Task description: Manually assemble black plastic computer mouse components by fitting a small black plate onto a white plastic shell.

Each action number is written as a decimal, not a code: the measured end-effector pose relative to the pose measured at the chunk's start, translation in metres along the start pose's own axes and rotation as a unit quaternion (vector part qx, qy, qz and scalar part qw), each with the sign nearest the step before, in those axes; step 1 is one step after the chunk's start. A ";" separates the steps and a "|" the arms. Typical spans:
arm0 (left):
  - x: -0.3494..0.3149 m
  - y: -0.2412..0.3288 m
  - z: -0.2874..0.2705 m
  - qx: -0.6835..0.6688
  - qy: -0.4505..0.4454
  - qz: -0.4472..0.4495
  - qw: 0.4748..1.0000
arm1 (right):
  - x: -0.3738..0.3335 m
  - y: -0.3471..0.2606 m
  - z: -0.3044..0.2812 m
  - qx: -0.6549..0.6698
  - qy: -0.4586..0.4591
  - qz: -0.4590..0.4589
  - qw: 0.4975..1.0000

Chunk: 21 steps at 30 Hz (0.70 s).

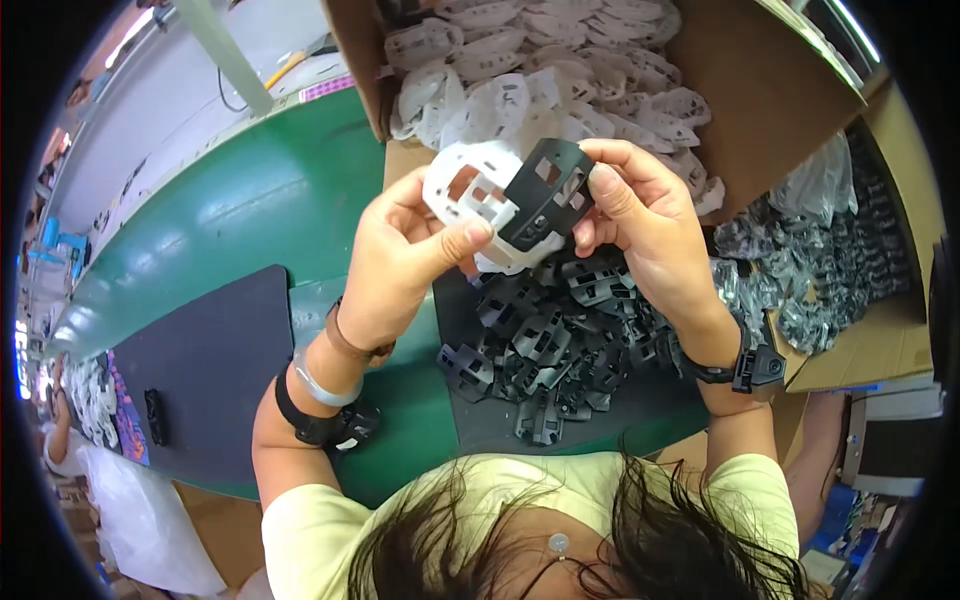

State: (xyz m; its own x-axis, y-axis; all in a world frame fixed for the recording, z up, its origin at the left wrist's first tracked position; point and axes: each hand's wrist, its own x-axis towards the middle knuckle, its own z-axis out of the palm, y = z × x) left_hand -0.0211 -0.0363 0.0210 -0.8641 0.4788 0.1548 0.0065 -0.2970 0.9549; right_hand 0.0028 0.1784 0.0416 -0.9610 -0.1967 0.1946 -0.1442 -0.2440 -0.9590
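My left hand (410,235) grips a white plastic shell (462,180) with rectangular cutouts, thumb on its front face. Pinched between thumb and fingers of my right hand (640,205) is a black plastic cover (545,195) with similar openings. The cover overlaps the right part of the white shell; whether the two are joined I cannot tell. Below both hands, a heap of loose black plastic covers (545,335) lies on a dark mat (475,425). Behind the hands, many white shells (560,65) are piled in a cardboard box.
The cardboard box (770,80) rises close behind my hands. At right, another carton (890,350) holds black parts in clear plastic bags (815,285). On the green table (330,150), a second dark mat (220,370) bears a small black object (156,417). A white plastic bag (140,520) hangs at lower left.
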 end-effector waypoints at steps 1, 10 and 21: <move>-0.001 0.002 -0.003 0.012 0.019 0.002 1.000 | 0.002 0.003 0.005 0.009 0.001 0.013 1.000; 0.004 -0.017 -0.007 0.016 0.010 0.038 0.999 | 0.021 -0.012 0.018 -0.237 -0.073 -0.059 0.967; -0.003 -0.013 0.017 -0.211 -0.014 0.077 0.974 | -0.003 0.002 0.013 0.084 0.006 0.021 0.996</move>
State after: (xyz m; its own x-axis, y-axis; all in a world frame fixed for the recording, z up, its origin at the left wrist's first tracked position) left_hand -0.0101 -0.0201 0.0124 -0.8553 0.4225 0.2998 -0.0785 -0.6777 0.7311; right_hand 0.0085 0.1667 0.0422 -0.9683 -0.1987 0.1512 -0.0629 -0.3922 -0.9177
